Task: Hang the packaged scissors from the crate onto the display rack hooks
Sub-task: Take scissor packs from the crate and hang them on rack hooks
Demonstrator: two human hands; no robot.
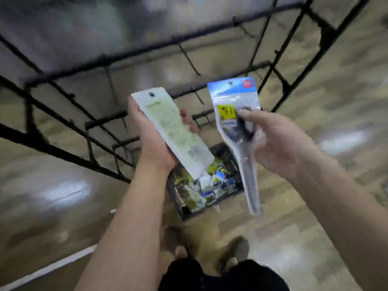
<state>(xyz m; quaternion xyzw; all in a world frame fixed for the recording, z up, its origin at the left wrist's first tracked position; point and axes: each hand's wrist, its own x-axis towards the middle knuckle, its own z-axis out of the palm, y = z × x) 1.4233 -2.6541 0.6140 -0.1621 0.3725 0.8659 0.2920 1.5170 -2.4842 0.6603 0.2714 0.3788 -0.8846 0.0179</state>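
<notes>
Our left hand [151, 141] grips a pale green packet [173, 131] and, past the half-full crate [227, 153] below, our right hand [279, 143] pinches a blue-topped scissors packet [231, 97]. The rack hooks [190, 59] look bare through the blur, so we judge most hanging remains.

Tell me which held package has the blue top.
The clear package in the right hand: blue top, yellow label. The left hand grips a pale green card pack instead.

glossy clear plastic scissors pack [237, 131], shiny floor [63, 192]
</notes>
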